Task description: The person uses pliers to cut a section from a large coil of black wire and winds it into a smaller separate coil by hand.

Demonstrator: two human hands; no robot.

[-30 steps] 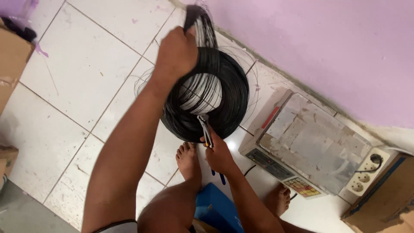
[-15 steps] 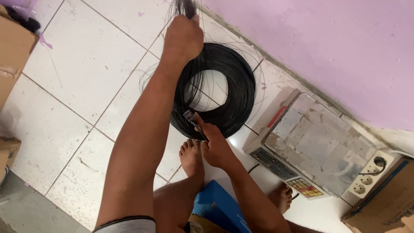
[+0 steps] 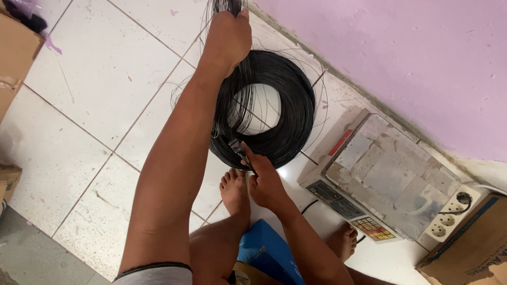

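Left hand grips a bunch of strands lifted from the wire coil; right hand grasps pliers at the coil; scale just beside

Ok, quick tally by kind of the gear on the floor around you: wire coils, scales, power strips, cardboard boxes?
Black wire coil: 1
Weighing scale: 1
White power strip: 1
Cardboard boxes: 3 (top left, left edge, bottom right)
Total: 6
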